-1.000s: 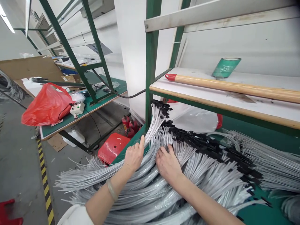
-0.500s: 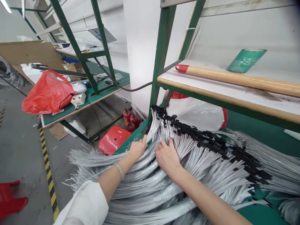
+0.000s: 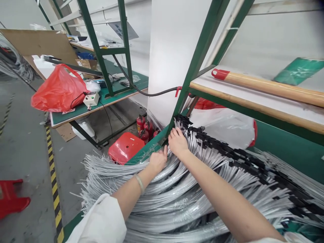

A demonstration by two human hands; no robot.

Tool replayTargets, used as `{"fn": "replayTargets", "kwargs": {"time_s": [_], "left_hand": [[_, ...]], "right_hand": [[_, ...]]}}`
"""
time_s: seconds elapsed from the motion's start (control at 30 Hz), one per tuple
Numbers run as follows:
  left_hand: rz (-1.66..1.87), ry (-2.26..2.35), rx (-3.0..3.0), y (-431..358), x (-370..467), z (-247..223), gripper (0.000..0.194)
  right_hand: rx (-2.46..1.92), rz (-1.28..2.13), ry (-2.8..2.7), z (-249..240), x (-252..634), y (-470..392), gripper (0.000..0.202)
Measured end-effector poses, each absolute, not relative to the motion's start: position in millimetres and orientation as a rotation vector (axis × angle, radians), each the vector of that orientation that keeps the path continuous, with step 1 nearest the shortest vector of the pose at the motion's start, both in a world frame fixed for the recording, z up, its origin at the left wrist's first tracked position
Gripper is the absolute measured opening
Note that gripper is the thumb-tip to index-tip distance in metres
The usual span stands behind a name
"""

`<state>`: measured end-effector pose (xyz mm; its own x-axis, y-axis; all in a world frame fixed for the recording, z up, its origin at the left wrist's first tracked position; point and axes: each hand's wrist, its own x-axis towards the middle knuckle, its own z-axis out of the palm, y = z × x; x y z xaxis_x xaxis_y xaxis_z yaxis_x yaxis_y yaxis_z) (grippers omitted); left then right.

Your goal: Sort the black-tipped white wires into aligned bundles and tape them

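Note:
Thick bundles of thin grey-white cables (image 3: pixel 162 202) curve across the green bench, with black connectors (image 3: pixel 225 148) lined up at their upper ends. My left hand (image 3: pixel 158 160) is closed on the outermost bundle near the bench edge, thumb pointing up. Just above and to the right, my right hand (image 3: pixel 178 141) lies over the cables close to the connectors at the foot of the green post. Its fingers are bent round some of the cable ends, and the fingertips are partly hidden.
A shelf (image 3: pixel 253 104) with a wooden pole (image 3: pixel 273 87) stands at the right, a green post (image 3: pixel 197 50) beside it. A red stool (image 3: pixel 126 146) and fire extinguishers (image 3: pixel 144 127) sit beyond the bench edge. A red bag (image 3: pixel 60 91) lies on the far bench.
My right hand has moved up toward the post and the connector ends. My left hand stays on the outer bundle, slightly farther right in view. The camera view has shifted.

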<state>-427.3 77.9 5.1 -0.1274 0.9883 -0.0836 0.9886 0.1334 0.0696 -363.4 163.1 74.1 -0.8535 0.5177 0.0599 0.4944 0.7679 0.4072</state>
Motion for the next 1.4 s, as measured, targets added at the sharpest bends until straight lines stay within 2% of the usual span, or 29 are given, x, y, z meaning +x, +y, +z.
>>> {"fn": "replayTargets", "kwargs": {"time_s": [0.23,0.43,0.7,0.87,0.97,1.07,1.23,1.33,1.4], "left_hand": [[0.091,2.208,1.979,78,-423,0,0.048],[0.181,2.139,1.850,80,-437,0,0.043],[0.309,2.105,1.656,74,-444,-1,0.050],[0.363,2.057,1.599,74,-443,-2,0.049],[0.351,2.073,1.544,74,-441,-3,0.042],[0.351,2.094,1.517,72,-439,1,0.037],[0.329,2.139,1.519,53,-451,13,0.043],[0.288,2.187,1.530,28,-473,23,0.039],[0.261,2.220,1.537,7,-488,29,0.036]], "right_hand": [[0.886,0.775,2.746,65,-336,167,0.038],[0.809,0.523,2.672,58,-357,188,0.032],[0.583,0.275,2.617,57,-376,198,0.034],[0.573,0.233,2.766,66,-370,162,0.029],[0.554,0.167,2.840,73,-362,133,0.025],[0.521,0.055,2.917,81,-349,106,0.030],[0.482,-0.070,3.142,93,-304,64,0.036],[0.514,-0.088,3.291,87,-262,36,0.038],[0.686,-0.044,3.406,73,-233,17,0.042]]}}
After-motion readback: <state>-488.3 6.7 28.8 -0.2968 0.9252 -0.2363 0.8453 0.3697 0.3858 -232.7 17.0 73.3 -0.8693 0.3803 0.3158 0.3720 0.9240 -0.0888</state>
